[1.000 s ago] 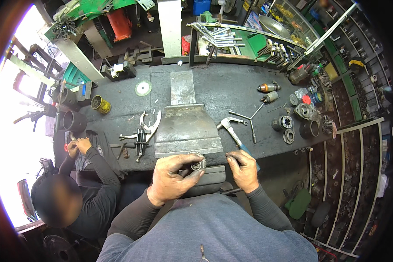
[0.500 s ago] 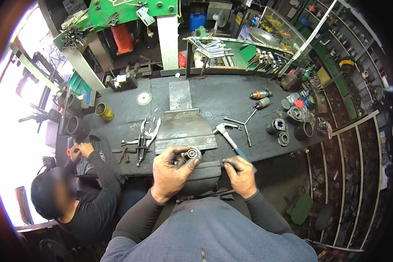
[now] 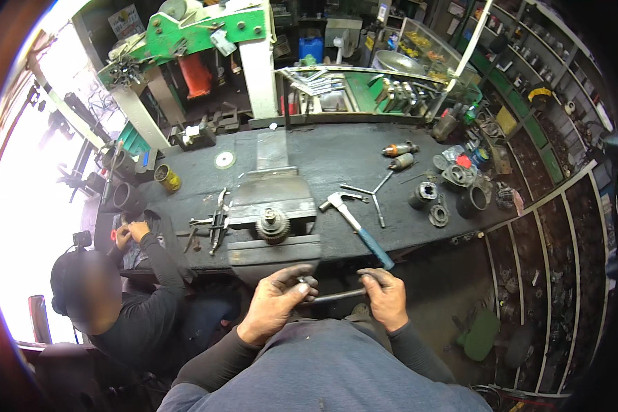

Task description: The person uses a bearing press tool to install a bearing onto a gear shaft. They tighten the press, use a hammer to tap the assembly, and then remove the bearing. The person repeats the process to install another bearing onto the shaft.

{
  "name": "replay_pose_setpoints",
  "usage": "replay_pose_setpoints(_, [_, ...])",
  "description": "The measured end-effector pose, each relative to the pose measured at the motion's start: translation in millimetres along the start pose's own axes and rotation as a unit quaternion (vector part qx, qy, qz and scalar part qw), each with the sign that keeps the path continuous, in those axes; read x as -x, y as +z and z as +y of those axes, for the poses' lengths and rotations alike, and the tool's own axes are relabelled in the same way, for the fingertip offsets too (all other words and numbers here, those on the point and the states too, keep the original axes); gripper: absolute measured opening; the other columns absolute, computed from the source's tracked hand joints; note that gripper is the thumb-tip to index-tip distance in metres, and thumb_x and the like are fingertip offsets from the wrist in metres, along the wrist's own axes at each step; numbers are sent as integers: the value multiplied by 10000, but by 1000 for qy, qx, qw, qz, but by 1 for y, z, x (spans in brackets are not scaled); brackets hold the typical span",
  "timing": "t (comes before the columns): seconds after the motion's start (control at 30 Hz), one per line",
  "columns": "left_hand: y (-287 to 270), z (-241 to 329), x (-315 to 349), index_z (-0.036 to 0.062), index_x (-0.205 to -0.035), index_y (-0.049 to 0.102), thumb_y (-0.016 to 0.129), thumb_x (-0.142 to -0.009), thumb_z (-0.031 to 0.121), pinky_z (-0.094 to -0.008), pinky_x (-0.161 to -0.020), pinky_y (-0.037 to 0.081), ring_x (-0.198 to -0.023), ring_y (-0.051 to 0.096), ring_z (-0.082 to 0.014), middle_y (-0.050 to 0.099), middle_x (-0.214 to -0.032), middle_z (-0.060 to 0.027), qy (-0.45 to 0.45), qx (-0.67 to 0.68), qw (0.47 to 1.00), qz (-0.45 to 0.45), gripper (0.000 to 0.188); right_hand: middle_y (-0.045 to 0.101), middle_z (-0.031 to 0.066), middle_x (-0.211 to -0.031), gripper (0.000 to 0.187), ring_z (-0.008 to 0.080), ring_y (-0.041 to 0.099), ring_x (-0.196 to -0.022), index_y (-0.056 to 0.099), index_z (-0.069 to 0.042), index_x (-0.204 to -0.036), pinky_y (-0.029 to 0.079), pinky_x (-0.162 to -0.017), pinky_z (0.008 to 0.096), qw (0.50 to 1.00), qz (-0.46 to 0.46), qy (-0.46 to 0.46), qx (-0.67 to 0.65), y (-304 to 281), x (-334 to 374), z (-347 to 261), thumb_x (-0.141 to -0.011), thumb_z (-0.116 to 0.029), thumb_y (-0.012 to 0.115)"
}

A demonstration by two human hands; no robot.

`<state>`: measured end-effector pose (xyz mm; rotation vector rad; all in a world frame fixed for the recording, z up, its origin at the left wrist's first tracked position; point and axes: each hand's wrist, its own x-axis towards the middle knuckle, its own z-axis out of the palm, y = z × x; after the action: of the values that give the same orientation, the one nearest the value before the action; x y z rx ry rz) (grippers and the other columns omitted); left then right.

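Note:
My left hand (image 3: 276,305) is closed, thumb against fingers, in front of the vise (image 3: 273,255). A small greyish metal bit shows at its fingertips, too little of it to name. My right hand (image 3: 386,300) is also closed in a pinch; what it holds, if anything, is hidden. Between the hands runs a metal bar (image 3: 340,296), apparently the vise handle. Its right end meets my right fingers, and I cannot tell whether they grip it. A toothed metal gear (image 3: 273,226) with a shaft stub stands upright at the vise jaws, with no hand on it.
Right of the vise lie a blue-handled hammer (image 3: 364,237) and a three-armed wrench (image 3: 374,193). Several motor parts (image 3: 456,175) sit farther right. Left are a puller (image 3: 218,223), a yellow can (image 3: 167,178) and a co-worker's hands (image 3: 132,233). Racks (image 3: 535,275) stand at right.
Both hands have come back toward my body. The round metal part that was in my left hand is gone from it, and a gear now stands at the vise jaws. The view has shifted.

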<state>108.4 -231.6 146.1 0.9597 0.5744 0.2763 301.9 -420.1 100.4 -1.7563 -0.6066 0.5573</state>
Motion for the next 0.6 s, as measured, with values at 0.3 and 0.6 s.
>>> replay_pose_setpoints(0.3, [106,-96,-39,-48,-1329,683,787,-1032,113,-348,-882,662,-978,796,-230,802,-1175,-201,45,-28,997,47,355,798,101,-1000,158,172,751,-871,814,9,-1148,599,-789,310,986,-29,-163,-5,-130,-2,4,-1024,-71,760])
replay_pose_setpoints(0.6, [258,-172,-111,-28,-1285,666,731,-1056,84,-354,-880,663,-972,794,-239,791,-1118,-164,-47,-41,995,-81,264,822,139,-1047,173,231,792,-955,827,10,-1095,605,-834,341,993,114,-8,41,-289,63,77,-1004,-130,780])
